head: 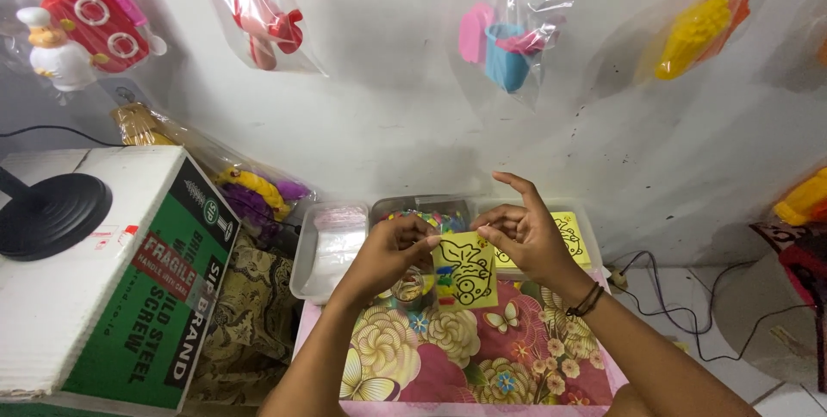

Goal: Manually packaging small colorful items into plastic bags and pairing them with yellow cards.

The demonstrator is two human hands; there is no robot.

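So the small yellow card with a black cartoon outline drawing (466, 269) was held up dead centre of the frame, left hand (389, 253) pinching its left edge and right hand (527, 234) pinching the top right corner. Under it sat a pink floral tabletop (448, 357), clear plastic trays (332, 249) just behind, and a green-and-white cardboard box (112, 279) at lower left.

A matt yellow paper card (466, 269) with black line art sits above a glossy flowered cloth (465, 357) (smooth, slightly shiny), beside clear plastic trays (329, 249), a printed cardboard box (112, 279), and crinkled transparent plastic bags (517, 29).
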